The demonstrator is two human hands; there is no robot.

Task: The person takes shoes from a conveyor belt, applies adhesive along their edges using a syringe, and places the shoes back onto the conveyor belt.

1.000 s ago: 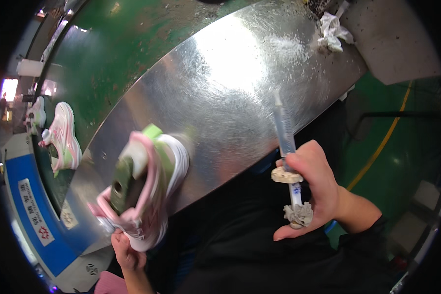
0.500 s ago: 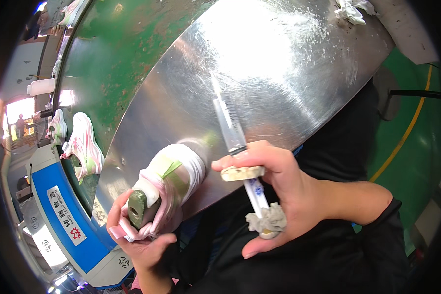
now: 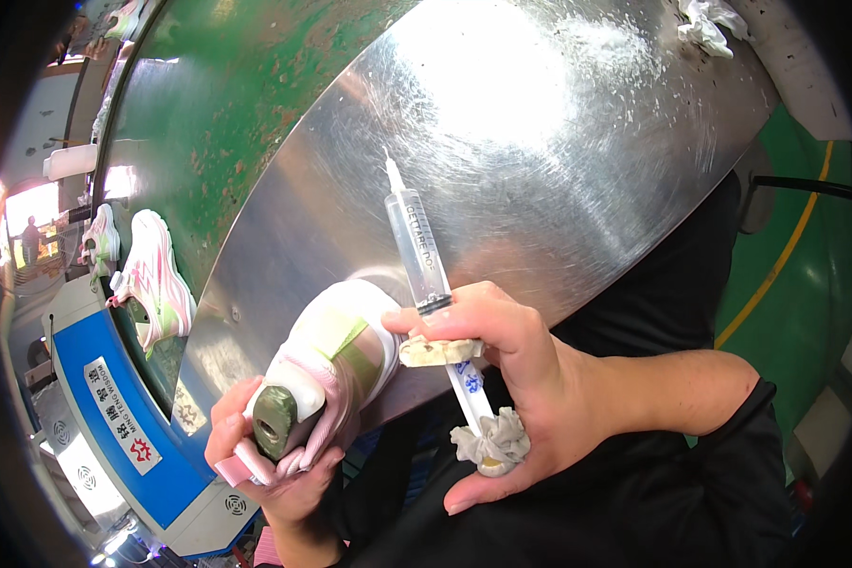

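My left hand (image 3: 284,483) is closed round the heel end of a pink, white and pale green sneaker (image 3: 327,355). A dark green shoe last (image 3: 275,421) sticks out of the sneaker's opening, between my fingers and thumb. My right hand (image 3: 511,369) grips a clear syringe (image 3: 415,241), its thin tip pointing up and away over the metal table. Cream-coloured padding (image 3: 440,352) wraps the syringe's flange beside my fingers. Grey crumpled cloth (image 3: 492,442) covers the plunger's end, close to my palm and thumb. The tip stays apart from the sneaker.
A scratched metal tabletop (image 3: 502,204) lies under my hands, with white specks at its far side. Crumpled white cloth (image 3: 710,26) sits at the far right. To the left, more sneakers (image 3: 153,279) stand by a green belt (image 3: 208,104) and a blue-and-white machine panel (image 3: 128,426).
My right hand and the syringe have shifted left, nearer the sneaker. The sneaker has turned slightly in my left hand, and the view has moved a little.
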